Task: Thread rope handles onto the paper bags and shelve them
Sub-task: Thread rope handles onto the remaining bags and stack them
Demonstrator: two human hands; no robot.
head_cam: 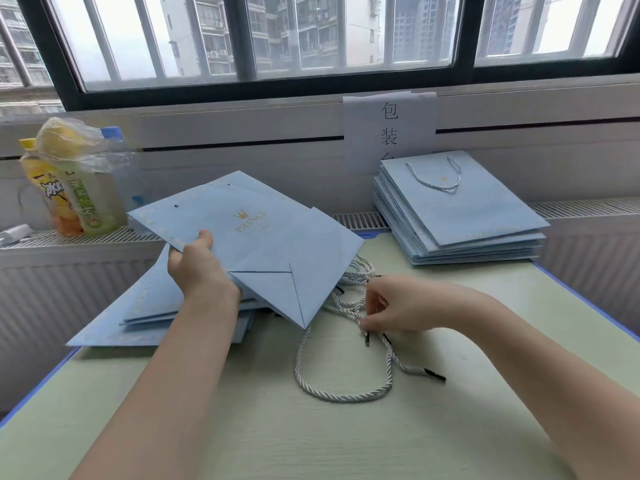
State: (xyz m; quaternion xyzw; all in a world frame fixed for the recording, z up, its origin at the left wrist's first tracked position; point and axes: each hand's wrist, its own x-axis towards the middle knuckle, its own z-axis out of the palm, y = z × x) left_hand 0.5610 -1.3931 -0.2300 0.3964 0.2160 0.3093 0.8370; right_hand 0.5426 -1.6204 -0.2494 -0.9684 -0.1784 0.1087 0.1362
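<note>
Beside the bag (249, 233), lifted in my left hand (197, 268) so its holes face up, my right hand (391, 306) pinches a rope (343, 393) end for threading.

Packing workstation by window: paper sign (389, 128) reading 包装台, stacked bags (460, 216), desk (242, 427)

Barred window (242, 36) — hazy, perhaps overcast

Two stacks of paper bags (460, 216), one lifted bag (263, 244), two bottles (72, 199), several ropes (346, 375).
</note>
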